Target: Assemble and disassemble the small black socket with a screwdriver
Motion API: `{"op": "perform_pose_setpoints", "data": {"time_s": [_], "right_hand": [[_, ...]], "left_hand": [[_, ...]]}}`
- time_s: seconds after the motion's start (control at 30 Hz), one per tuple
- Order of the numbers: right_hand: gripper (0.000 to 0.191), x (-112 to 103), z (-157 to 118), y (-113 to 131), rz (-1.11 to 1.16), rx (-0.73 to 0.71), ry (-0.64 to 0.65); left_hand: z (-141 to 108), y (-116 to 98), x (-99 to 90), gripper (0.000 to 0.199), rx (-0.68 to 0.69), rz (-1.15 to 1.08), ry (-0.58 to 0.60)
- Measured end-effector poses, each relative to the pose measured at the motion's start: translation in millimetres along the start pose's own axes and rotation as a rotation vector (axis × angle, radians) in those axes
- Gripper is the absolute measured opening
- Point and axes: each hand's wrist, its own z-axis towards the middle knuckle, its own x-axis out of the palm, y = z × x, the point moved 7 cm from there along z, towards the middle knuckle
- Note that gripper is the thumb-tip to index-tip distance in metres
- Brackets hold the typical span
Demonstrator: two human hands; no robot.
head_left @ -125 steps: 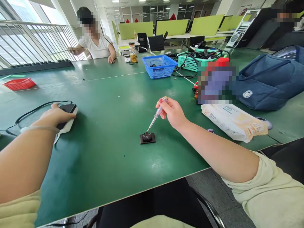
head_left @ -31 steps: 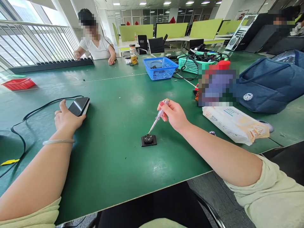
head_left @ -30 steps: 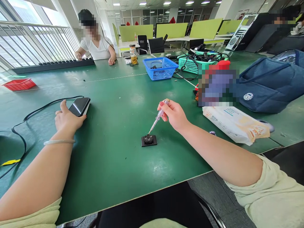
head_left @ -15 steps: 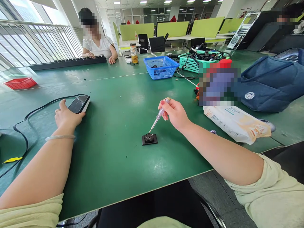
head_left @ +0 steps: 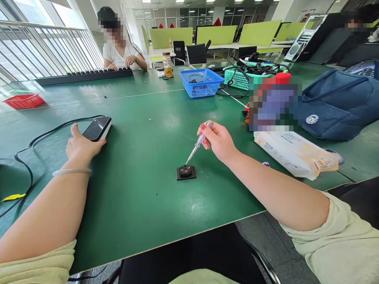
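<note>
My right hand (head_left: 217, 140) is closed on a clear-handled screwdriver (head_left: 200, 140), which slants down to the left. Its tip meets the back edge of a small black square part (head_left: 186, 172) with a raised round middle, lying on the green table (head_left: 142, 157). On the left, my left hand (head_left: 81, 146) is wrapped round the near side of a dark-faced device with white sides (head_left: 97, 128); thumb and fingers lie along its edges. A black cable (head_left: 59, 127) runs from the device.
Across the table sits a person (head_left: 121, 53) behind a long black strip (head_left: 85, 75). A blue basket (head_left: 201, 83), a teal basket (head_left: 237, 80), a white packet (head_left: 296, 153) and a blue bag (head_left: 340, 104) stand to the right; a red tray (head_left: 24, 101) is far left.
My left hand has shifted slightly left on the device. The other person's hand has risen from the table to the black strip. My right hand and the screwdriver have barely moved.
</note>
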Motion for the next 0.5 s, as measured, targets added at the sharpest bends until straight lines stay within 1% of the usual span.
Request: {"op": "perform_pose_setpoints", "data": {"time_s": [0.2,0.4,0.5], "right_hand": [[0.051,-1.5,0.2,-2.0,0.000,0.003,-0.002],[0.050,-2.3,0.5,-3.4,-0.010,-0.001,-0.001],[0.051,-2.6,0.5,-3.3,-0.011,0.003,-0.006]], "left_hand": [[-0.3,0.6,-3.4,0.113,-0.017,-0.046,-0.021],[4.5,1.2,1.4,0.115,0.004,0.017,0.007],[4.2,-0.8,1.8,0.111,0.009,0.015,0.002]]}}
